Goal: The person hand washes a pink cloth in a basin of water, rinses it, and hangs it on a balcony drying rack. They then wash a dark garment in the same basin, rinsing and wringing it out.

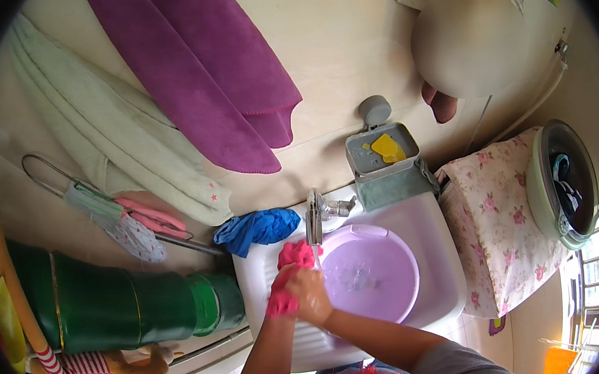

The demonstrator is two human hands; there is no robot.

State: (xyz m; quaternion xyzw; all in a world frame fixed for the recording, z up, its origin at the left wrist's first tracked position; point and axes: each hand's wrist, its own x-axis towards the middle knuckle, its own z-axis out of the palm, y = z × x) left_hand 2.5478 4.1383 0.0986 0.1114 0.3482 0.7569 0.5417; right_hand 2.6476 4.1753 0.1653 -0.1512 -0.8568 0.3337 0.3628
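Observation:
Both of my hands grip a wet pink cloth (298,253) over the ribbed left part of a white sink (436,260). My left hand (282,291) is largely hidden behind the cloth and my other hand; my right hand (310,294) lies across it, slightly blurred. Water runs from the chrome faucet (314,223) just beside the cloth. A round purple basin (414,279) holding water sits in the sink, to the right of my hands. Crumpled blue cloth (258,231) lies on the sink's back left corner.
A grey soap box (384,165) with yellow pieces stands at the sink's back right. Right of the sink, a floral cover (497,222) bears a basin (534,186) with dark items. Purple (218,76) and pale green (126,128) towels hang behind; a green cylindrical object (126,301) lies left.

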